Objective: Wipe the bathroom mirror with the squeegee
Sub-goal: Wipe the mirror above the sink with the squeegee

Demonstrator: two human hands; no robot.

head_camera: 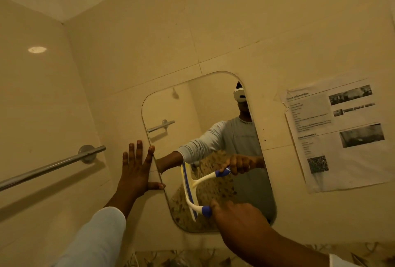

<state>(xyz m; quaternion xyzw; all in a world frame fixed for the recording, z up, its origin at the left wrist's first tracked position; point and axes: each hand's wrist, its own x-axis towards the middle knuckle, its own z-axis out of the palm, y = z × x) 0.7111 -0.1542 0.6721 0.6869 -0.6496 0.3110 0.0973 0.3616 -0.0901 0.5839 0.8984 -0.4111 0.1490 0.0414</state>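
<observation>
A beige tiled bathroom wall holds a rounded mirror [181,112]. The squeegee [188,187] lies against its lower-left glass, blade running nearly up-down, handle pointing right into the right hand [235,215], which grips it. The left hand [136,170] presses flat, fingers spread, at the mirror's left edge.

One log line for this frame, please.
left hand: flat, fingers spread, at left edge of mirror | right hand: grips squeegee handle | blade: on glass, lower left, roughly upright
</observation>
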